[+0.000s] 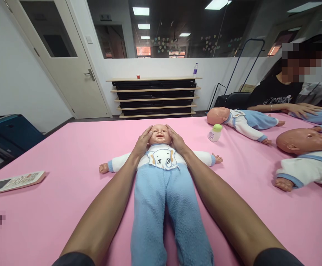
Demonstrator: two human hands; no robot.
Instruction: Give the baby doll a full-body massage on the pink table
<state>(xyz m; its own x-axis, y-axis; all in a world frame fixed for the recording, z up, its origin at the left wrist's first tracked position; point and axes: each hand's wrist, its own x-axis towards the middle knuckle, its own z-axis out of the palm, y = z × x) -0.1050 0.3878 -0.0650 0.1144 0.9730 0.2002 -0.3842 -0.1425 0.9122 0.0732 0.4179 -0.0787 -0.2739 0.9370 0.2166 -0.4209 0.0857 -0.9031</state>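
Observation:
A baby doll [160,135] lies on its back on the pink-covered table, feet toward me and arms spread out. It wears light blue trousers [152,192] and a white top with an elephant face [163,158] on the chest. My left hand [143,141] rests along one side of the doll's head, fingers stretched out toward its temple. On the opposite side, my right hand [176,139] lies against the head in the same way. Both palms touch the head, and the fingertips reach the forehead's edges.
A small white bottle with a green cap [214,133] stands right of the doll. Two more dolls [246,120] [305,142] lie farther right, near a co-worker's hands [305,110]. A calculator-like device [15,183] lies at left on the pink table cover [74,147].

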